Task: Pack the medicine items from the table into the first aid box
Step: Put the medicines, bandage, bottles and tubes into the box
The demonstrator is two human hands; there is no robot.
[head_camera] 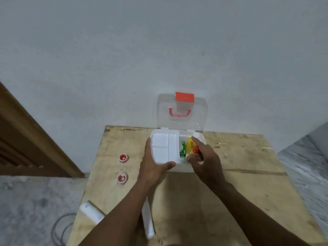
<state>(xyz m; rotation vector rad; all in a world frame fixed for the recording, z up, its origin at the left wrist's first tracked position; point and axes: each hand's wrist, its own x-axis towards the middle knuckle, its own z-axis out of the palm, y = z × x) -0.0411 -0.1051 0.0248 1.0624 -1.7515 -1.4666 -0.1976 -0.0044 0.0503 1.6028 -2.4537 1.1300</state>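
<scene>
The white first aid box (201,137) stands open at the table's far edge, its clear lid (198,114) with red latch and handle leaning on the wall. A white divided tray (165,148) sits over the box's left half. My left hand (152,162) holds the box's front left corner, thumb along the front rim. My right hand (204,157) grips a yellow bottle with a red cap (191,146) inside the right half, beside a green carton (183,148). Two small red-rimmed round containers (123,158) (122,178) stand on the table's left side.
A wooden table (239,183) stands against a pale wall. A white roll-like pack (91,212) lies at the near left edge, and a long white item (148,222) lies under my left forearm. A wooden door frame (35,139) and a cable (60,226) are on the left.
</scene>
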